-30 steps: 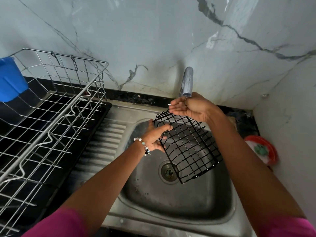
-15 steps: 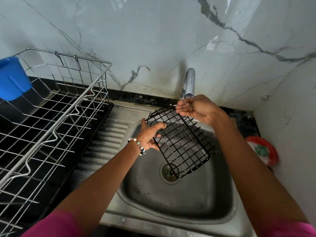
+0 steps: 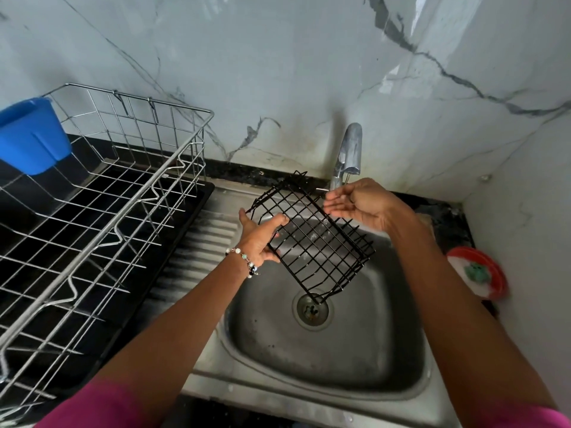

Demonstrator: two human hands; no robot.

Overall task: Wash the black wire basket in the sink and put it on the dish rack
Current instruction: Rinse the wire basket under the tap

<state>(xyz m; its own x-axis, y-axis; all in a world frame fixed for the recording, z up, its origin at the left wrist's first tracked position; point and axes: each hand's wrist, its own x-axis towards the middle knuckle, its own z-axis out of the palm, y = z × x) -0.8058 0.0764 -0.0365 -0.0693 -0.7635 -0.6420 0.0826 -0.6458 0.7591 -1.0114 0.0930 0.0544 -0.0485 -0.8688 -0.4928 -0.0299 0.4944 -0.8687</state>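
Left hand (image 3: pixel 259 239) grips basket (image 3: pixel 312 239) edge; right hand (image 3: pixel 358 202) open, cupped under tap (image 3: pixel 349 156). Tilt basket, rinse all sides over sink (image 3: pixel 309 359).

White marble-pattern wall (image 3: pixel 278 72) with grey veins rises behind the black stone table (image 3: pixel 262 174); a second white wall (image 3: pixel 531 211) meets it at the right corner. Lighting even, glossy reflections.

Both arms are bare below pink sleeves (image 3: pixel 102 406), with a beaded bracelet (image 3: pixel 245 261) on the left wrist
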